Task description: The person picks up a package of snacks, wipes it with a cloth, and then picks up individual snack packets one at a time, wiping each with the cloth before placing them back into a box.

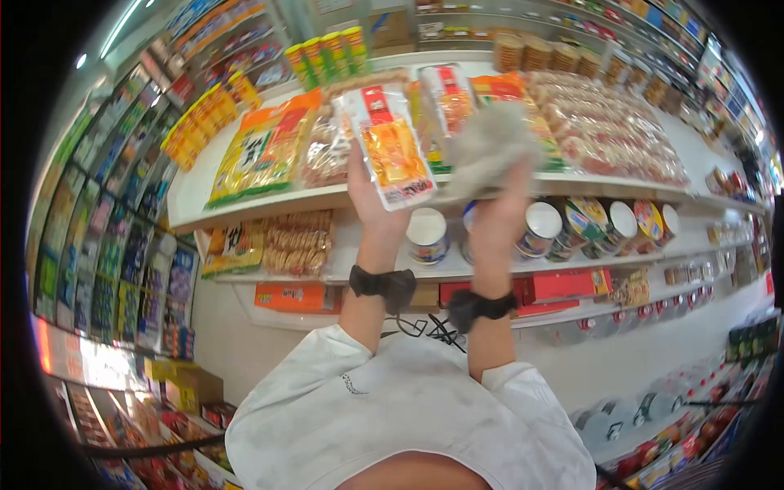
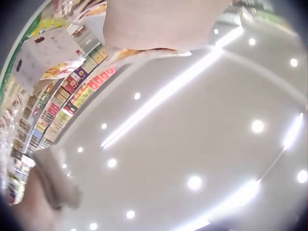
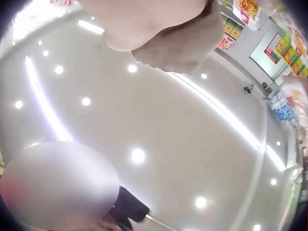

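Note:
In the head view my left hand (image 1: 367, 189) holds up a clear-and-white food packet (image 1: 394, 151) with a red label and orange contents. It is tilted slightly, in front of the upper shelf. My right hand (image 1: 501, 216), blurred, grips a grey cloth (image 1: 494, 147) to the right of the packet. Behind, between the two hands, a similar packet (image 1: 447, 102) stands on the shelf. The left wrist view has the packet's edge (image 2: 154, 52) under my left hand. From the right wrist view, the cloth (image 3: 192, 43) hangs folded below my right hand (image 3: 144, 19).
The upper shelf (image 1: 286, 200) carries yellow-and-orange bags (image 1: 265, 151), wrapped round snacks (image 1: 604, 126) and green-and-yellow cans (image 1: 327, 57). White-lidded tubs (image 1: 427, 233) line the shelf below. Red boxes (image 1: 567, 284) sit lower down. A stocked rack (image 1: 114, 220) stands at the left.

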`<move>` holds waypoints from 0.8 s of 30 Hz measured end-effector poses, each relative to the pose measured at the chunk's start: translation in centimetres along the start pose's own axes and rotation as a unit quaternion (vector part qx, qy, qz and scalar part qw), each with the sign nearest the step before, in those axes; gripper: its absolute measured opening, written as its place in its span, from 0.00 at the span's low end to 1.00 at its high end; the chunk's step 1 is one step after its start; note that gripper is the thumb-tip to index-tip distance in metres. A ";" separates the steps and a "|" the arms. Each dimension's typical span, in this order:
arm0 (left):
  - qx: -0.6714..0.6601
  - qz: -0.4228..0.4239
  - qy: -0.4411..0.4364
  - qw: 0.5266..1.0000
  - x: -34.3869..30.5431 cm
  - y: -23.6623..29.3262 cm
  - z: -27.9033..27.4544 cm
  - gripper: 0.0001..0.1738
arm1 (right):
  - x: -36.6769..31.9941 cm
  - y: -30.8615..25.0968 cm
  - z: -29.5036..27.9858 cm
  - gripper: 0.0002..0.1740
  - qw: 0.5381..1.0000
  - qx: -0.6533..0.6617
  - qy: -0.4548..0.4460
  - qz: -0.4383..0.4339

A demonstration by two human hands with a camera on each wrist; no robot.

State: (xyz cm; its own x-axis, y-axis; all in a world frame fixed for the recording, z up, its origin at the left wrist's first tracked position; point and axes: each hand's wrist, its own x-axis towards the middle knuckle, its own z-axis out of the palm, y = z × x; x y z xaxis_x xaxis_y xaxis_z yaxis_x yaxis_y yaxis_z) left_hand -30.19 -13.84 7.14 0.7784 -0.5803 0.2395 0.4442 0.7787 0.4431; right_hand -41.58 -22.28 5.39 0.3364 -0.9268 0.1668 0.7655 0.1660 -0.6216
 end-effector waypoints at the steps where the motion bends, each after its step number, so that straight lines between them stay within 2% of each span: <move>1: 0.083 -0.011 0.013 0.996 -1.2 -1.1 1.5 0.31 | -2.0 -1.1 1.1 0.30 0.949 -0.280 -0.126 -0.069; 2: 0.164 -0.018 0.024 0.986 -2.1 -2.0 2.5 0.31 | -3.1 -0.3 1.9 0.32 0.907 -0.346 -0.177 -0.161; 3: 0.285 0.079 -0.039 0.954 -1.1 -6.0 -4.6 0.32 | -3.6 0.0 2.1 0.35 0.848 -0.409 -0.226 -0.249; 4: 0.154 0.006 -0.116 0.981 -2.0 -5.9 -3.2 0.34 | -3.8 -1.3 1.8 0.34 0.832 -0.420 -0.235 -0.276; 5: 0.020 -0.070 -0.188 0.980 -3.5 -5.1 -1.0 0.35 | -4.0 -3.0 1.9 0.34 0.814 -0.432 -0.245 -0.302; 6: -0.006 -0.116 -0.201 0.973 -4.6 -4.8 0.6 0.36 | -4.1 -4.3 2.0 0.34 0.795 -0.443 -0.255 -0.327; 7: -0.030 -0.162 -0.211 0.963 -5.8 -4.6 2.2 0.37 | -3.6 -5.4 1.7 0.33 0.802 -0.434 -0.235 -0.336; 9: 0.144 -0.187 -0.115 0.965 -8.3 -4.9 3.5 0.38 | -2.3 -6.0 0.5 0.32 0.814 -0.437 -0.183 -0.335; 12: 0.299 -0.265 -0.185 0.898 -8.8 -4.8 2.2 0.38 | -0.9 -6.5 -1.0 0.28 0.817 -0.474 -0.135 -0.300; 13: 0.305 -0.257 -0.179 0.899 -8.9 -5.0 2.2 0.36 | -0.7 -6.8 -1.2 0.28 0.812 -0.498 -0.136 -0.273; 14: 0.223 -0.238 -0.129 0.936 -8.7 -5.2 2.3 0.35 | -0.8 -6.9 -1.3 0.27 0.805 -0.522 -0.137 -0.245; 16: 0.054 -0.197 -0.022 0.979 -7.5 -5.4 2.8 0.33 | -1.4 -5.7 -0.6 0.26 0.727 -0.568 -0.182 -0.340; 17: 0.046 -0.157 -0.003 0.987 -6.6 -4.9 3.4 0.32 | -1.6 -4.9 0.0 0.26 0.682 -0.588 -0.205 -0.385; 18: 0.038 -0.115 0.018 0.992 -5.6 -4.2 4.0 0.30 | -2.1 -3.9 0.4 0.25 0.678 -0.585 -0.243 -0.373; 20: 0.019 -0.109 0.021 0.994 -3.1 -2.5 2.4 0.28 | -4.1 -1.6 1.0 0.25 0.671 -0.574 -0.322 -0.342; 22: -0.011 -0.176 -0.027 0.984 -0.2 -0.5 0.1 0.27 | -5.4 -0.5 1.8 0.25 0.697 -0.562 -0.337 -0.292; 24: 0.003 -0.167 -0.042 0.985 -0.6 -0.5 -1.8 0.23 | -5.6 1.0 1.6 0.26 0.705 -0.564 -0.336 -0.269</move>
State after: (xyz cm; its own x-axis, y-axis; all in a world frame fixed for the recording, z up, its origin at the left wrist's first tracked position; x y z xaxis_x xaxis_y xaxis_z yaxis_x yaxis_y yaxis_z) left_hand -30.07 -13.52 5.24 0.5502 -0.8213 0.1507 0.6656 0.5403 0.5148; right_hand -41.81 -16.38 5.07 0.6374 -0.3206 0.7006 0.0873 -0.8734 -0.4791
